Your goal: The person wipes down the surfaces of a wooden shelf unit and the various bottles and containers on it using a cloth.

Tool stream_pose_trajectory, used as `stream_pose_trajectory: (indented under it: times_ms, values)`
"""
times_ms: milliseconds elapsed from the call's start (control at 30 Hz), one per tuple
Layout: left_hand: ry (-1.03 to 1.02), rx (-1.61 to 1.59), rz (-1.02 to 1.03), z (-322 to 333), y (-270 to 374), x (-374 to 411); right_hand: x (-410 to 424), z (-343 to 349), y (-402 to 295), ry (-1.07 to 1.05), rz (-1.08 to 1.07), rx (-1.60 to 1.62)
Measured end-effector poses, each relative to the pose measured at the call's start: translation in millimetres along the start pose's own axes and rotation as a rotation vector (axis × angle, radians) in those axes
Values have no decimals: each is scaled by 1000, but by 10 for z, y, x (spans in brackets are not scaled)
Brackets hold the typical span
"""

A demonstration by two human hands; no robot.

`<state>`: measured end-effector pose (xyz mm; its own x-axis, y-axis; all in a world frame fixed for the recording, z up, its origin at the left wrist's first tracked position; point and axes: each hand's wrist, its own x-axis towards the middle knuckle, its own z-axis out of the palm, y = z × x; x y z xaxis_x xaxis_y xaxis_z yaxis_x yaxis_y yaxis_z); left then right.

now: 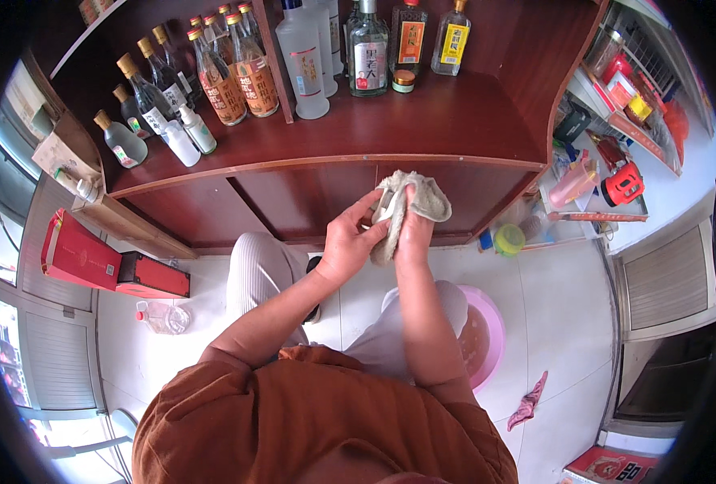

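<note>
A damp-looking, pale grey-green cloth [431, 199] is bunched between both hands in front of the cabinet. My left hand [350, 238] grips its left side with thumb and fingers. My right hand [415, 236] holds it from the right, the thumb laid over a fold and the other fingers hidden behind. A dark red wooden cabinet [333, 158] stands before me, its shelf just beyond the cloth. On the floor by my right knee sits a pink basin [496, 327] of murky water, partly covered by my leg and forearm.
Glass liquor bottles [313, 72], two pump bottles [182, 144] and a small jar [403, 81] stand on the shelf. Red boxes [155, 275] and a clear plastic jug [163, 318] are on the floor at left. A pink cloth [528, 402] lies at right, below a rack of goods [597, 216].
</note>
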<state>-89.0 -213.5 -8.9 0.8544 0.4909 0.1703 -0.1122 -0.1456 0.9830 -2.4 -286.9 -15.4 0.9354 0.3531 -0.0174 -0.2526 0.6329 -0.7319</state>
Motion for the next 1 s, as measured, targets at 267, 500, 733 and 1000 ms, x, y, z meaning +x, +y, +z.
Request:
stream_pose_trajectory:
  times_ms: [267,500,733,1000]
  values:
    - [-211,-394,-78,-172,182,146,86,-192,-143,-366,221,468]
    - [-137,-203,-7,-173,-21,99,10,-119,114,-220,-283,-299]
    - [-105,-103,19,-19,-76,-23,81,-127,99,13,-86,-19]
    - [-220,-438,-131,-184,167,121,52,-214,-119,-319,235,442]
